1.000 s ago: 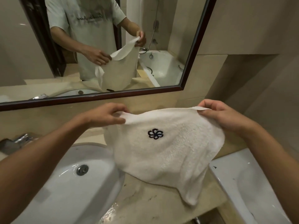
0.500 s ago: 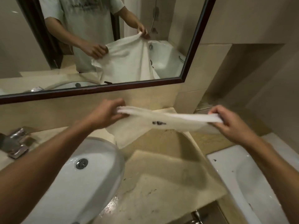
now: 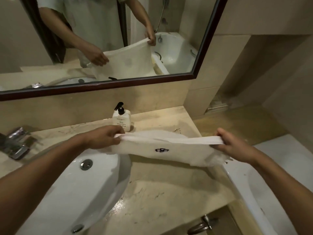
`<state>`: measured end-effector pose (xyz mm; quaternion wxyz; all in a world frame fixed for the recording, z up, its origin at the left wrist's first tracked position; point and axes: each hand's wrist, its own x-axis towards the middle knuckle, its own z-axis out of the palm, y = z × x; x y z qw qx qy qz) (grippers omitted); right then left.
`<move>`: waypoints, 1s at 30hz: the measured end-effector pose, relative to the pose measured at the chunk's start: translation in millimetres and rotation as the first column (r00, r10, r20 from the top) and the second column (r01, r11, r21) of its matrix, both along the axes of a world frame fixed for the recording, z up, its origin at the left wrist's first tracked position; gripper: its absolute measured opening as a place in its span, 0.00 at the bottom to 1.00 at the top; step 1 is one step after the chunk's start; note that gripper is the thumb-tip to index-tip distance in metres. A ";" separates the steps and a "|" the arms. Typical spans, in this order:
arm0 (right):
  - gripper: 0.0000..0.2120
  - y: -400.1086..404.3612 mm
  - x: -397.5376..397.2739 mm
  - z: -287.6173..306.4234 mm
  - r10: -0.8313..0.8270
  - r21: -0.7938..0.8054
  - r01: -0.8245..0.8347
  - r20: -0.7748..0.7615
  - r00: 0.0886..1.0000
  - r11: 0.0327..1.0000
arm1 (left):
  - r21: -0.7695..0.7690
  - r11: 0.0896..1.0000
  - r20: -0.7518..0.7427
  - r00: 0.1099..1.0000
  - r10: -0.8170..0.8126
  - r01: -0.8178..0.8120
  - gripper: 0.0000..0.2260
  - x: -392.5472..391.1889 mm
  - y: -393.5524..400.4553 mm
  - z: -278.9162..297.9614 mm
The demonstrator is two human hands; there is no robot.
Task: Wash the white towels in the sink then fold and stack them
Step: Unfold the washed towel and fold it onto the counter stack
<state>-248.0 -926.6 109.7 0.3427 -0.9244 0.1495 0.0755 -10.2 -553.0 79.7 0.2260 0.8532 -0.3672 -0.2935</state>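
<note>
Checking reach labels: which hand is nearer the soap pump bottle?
Left. The left hand grips the towel edge just in front of the soap pump bottle, almost below it in view. The right hand holds the opposite edge, far off to the bottle's right.

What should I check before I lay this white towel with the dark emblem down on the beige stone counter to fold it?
1. Left hand pinches one top corner of the white terry towel with the dark embroidered emblem: ok.
2. Right hand pinches the other corner: ok.
3. Top edge pulled straight between the hands: ok.
4. Beige stone counter dry: not ok, wet sheen near the white oval sink.
5. White pump bottle with black top clear of the towel: cannot tell, it stands just behind.
</note>
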 end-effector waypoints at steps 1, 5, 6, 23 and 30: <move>0.08 -1.9 2.2 6.6 0.001 0.029 -0.001 -0.007 1.000 1.000 | -0.019 1.000 0.031 0.999 0.017 -0.017 0.04 3.7 -1.6 3.6; 0.07 -1.5 15.8 34.9 -0.044 0.103 0.030 0.134 0.990 0.994 | -0.025 0.991 0.130 0.983 0.132 -0.130 0.14 17.5 -8.4 12.9; 0.07 -1.0 19.3 41.4 -0.056 0.112 0.036 0.182 0.982 0.993 | -0.019 0.988 0.149 0.977 0.154 -0.153 0.14 20.3 -9.4 14.3; 0.10 52.0 47.7 125.7 0.004 0.476 -0.113 0.226 0.974 0.872 | -0.358 0.789 0.400 0.682 0.612 -0.499 0.13 61.1 -33.3 78.1; 0.09 80.7 68.2 142.1 0.140 0.645 -0.325 0.321 0.937 0.692 | -0.709 0.668 -0.087 0.968 0.236 -0.226 0.10 23.5 -63.4 116.3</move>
